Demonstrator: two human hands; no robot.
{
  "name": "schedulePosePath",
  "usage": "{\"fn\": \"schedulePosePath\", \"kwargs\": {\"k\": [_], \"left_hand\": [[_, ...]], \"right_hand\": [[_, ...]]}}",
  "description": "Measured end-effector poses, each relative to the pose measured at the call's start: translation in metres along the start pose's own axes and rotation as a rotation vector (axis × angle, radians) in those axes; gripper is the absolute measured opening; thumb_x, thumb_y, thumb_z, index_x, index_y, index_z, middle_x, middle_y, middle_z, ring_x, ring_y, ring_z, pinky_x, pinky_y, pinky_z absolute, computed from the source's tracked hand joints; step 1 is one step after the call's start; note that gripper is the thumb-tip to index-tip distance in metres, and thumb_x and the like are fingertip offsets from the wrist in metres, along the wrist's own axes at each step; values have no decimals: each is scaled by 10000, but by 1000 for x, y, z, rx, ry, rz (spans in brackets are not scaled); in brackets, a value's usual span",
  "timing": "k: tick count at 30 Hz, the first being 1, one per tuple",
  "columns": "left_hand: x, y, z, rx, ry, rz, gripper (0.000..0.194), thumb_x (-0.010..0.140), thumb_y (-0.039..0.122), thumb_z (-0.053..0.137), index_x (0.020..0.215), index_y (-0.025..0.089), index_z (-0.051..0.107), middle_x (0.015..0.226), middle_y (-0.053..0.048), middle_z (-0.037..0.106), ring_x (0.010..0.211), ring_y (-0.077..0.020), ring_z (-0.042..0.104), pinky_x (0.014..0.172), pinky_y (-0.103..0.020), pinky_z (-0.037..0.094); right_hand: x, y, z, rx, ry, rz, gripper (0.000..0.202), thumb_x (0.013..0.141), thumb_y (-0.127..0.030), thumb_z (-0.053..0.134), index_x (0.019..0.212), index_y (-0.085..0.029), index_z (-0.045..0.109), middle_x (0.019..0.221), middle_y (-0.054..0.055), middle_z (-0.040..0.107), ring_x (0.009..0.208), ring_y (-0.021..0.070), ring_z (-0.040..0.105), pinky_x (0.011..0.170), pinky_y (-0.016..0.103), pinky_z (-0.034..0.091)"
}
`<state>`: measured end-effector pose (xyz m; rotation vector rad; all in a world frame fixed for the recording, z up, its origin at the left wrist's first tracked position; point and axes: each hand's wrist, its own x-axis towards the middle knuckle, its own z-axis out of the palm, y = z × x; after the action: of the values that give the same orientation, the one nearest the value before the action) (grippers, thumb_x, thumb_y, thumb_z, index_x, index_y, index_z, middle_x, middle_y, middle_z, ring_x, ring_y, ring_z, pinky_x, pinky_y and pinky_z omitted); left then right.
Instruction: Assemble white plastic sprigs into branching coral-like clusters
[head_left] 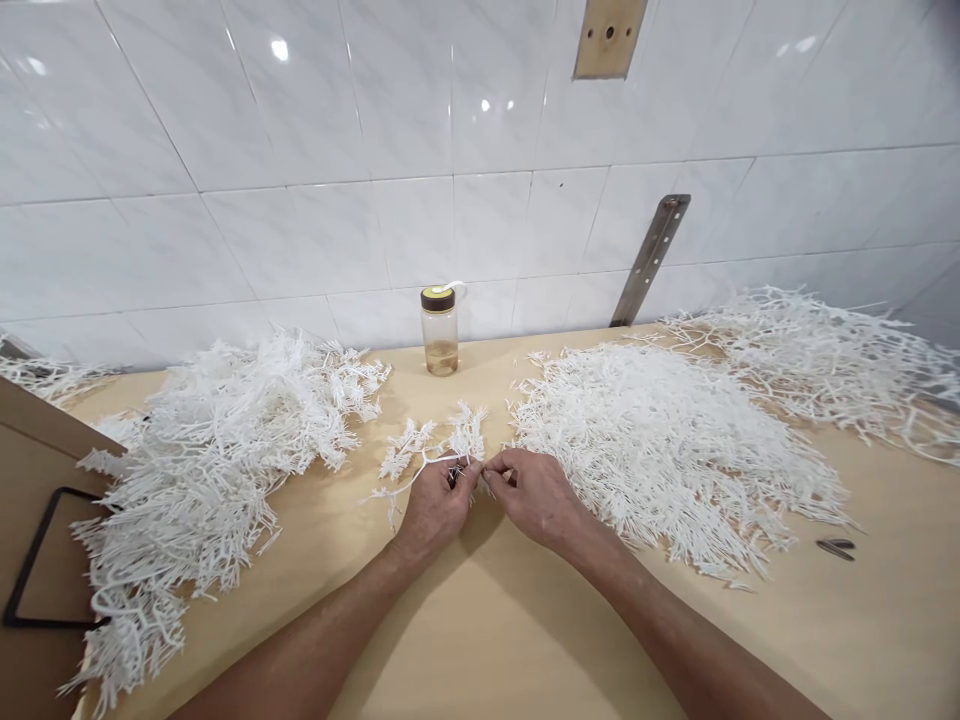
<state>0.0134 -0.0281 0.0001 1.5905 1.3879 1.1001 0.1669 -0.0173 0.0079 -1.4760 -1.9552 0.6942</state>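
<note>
My left hand (444, 496) is closed around a white plastic branch (420, 470), whose forked stems stick out to the left with feathery sprigs on them. A small dark thing shows between its fingers, too small to name. Fingertips of my right hand (541, 496) are pinched together close to the left fingertips, near the branch's end; what they grip is too small to make out. To the right lies a big heap of loose white plastic sprigs (660, 440). On the left is another heap of white branches (225, 450) with bushier tips.
A clear bottle (440, 335) with some yellowish liquid stands near the wall. More bare white stems (832, 350) lie at the far right. Small dark clips or snips (835, 548) rest on the table (495, 640). A brown box (37, 520) with a black handle stands left; a metal bracket (651, 260) leans at the wall.
</note>
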Motion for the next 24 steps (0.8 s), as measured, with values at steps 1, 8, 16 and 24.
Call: {"fn": "schedulePosePath", "kwargs": {"k": [1,8,16,24], "left_hand": [[0,0,0,9,-3,0,369,864,452,536,620,178,575,552,27,464,518,-115,403,499,-239,302],[0,-2,0,44,1,-16,361,872,437,511,620,183,561,563,24,503,538,-126,449,552,-251,341],[1,-5,0,79,15,20,323,871,405,494,640,184,543,579,23,490,555,-130,445,570,-259,341],[-1,-4,0,105,76,78,362,882,409,477,593,190,472,559,34,434,550,-119,399,566,-255,324]], "right_hand": [[0,0,0,-12,-3,2,206,853,-250,544,775,-211,730,650,2,686,544,146,566,535,254,386],[-2,-4,1,-102,1,-22,206,856,-195,531,800,-206,728,681,17,692,592,159,585,579,262,386],[-2,-6,1,-115,-14,3,177,883,-200,530,828,-194,699,745,30,707,662,169,605,611,263,383],[-1,-10,10,-204,14,-14,178,881,-183,517,732,-188,615,693,25,661,621,152,536,599,265,328]]}}
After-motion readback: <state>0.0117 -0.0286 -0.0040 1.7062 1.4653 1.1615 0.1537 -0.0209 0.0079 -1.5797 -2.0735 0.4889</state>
